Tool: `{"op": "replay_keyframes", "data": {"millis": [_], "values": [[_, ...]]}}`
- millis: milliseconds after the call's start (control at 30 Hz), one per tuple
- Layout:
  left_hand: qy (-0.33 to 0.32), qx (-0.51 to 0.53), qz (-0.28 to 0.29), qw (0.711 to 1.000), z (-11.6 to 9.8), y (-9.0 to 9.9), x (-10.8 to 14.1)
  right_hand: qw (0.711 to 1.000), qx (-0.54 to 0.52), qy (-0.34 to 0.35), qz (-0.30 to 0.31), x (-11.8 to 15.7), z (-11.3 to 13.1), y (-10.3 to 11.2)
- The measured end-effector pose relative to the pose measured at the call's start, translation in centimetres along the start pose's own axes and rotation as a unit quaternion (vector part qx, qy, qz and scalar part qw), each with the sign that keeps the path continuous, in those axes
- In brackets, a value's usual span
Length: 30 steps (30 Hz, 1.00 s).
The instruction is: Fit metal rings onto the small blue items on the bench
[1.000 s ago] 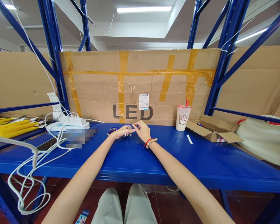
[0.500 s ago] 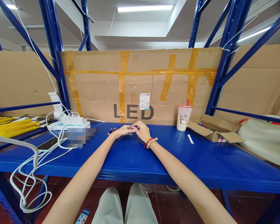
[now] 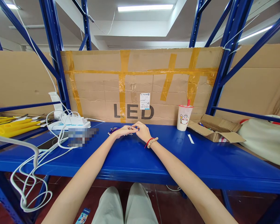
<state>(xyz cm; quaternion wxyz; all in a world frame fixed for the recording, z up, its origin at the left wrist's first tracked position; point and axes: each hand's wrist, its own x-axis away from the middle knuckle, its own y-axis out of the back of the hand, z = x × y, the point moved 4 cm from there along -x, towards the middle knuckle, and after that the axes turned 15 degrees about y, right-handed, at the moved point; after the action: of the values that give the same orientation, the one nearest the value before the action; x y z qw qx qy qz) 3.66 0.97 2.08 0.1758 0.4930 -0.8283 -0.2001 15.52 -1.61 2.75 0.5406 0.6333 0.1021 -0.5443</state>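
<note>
Near the back middle of the blue shelf (image 3: 154, 155), my left hand (image 3: 124, 130) and my right hand (image 3: 142, 131) meet at the fingertips. Their fingers are bent and closed together; anything pinched between them is too small to make out. A small dark, shiny spot shows at the left fingers, a ring or a small part, I cannot tell which. Beneath and beside my left hand lies a small cluster of dark blue and metallic pieces (image 3: 112, 130), partly covered by the hand. A red string and a beaded bracelet (image 3: 152, 142) circle my right wrist.
To the right stand a lidded paper cup (image 3: 184, 119) with a red straw and an open cardboard box (image 3: 216, 132). A paper strip (image 3: 190, 139) lies before them. White cables (image 3: 60, 137) and yellow-handled tools (image 3: 18, 126) fill the left. Behind rises a taped cardboard panel (image 3: 98, 93).
My fingers have shifted very slightly against each other, with the hands staying in the same place. The things on the shelf have not moved.
</note>
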Motion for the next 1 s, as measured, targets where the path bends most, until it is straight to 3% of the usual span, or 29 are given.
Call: {"op": "replay_keyframes", "data": {"millis": [467,733,1000], "values": [[0.008,-0.020,-0.003,1.000,0.06,0.04,0.01,0.998,-0.022,-0.013,0.052,0.03,0.01,-0.22],[0.016,-0.038,-0.002,0.999,0.37,0.01,-0.35,0.998,-0.023,-0.028,0.047,0.04,-0.10,-0.22],[-0.006,0.013,-0.013,1.000,0.43,0.14,-0.49,0.998,0.008,-0.049,0.047,0.00,0.01,-0.09]]}}
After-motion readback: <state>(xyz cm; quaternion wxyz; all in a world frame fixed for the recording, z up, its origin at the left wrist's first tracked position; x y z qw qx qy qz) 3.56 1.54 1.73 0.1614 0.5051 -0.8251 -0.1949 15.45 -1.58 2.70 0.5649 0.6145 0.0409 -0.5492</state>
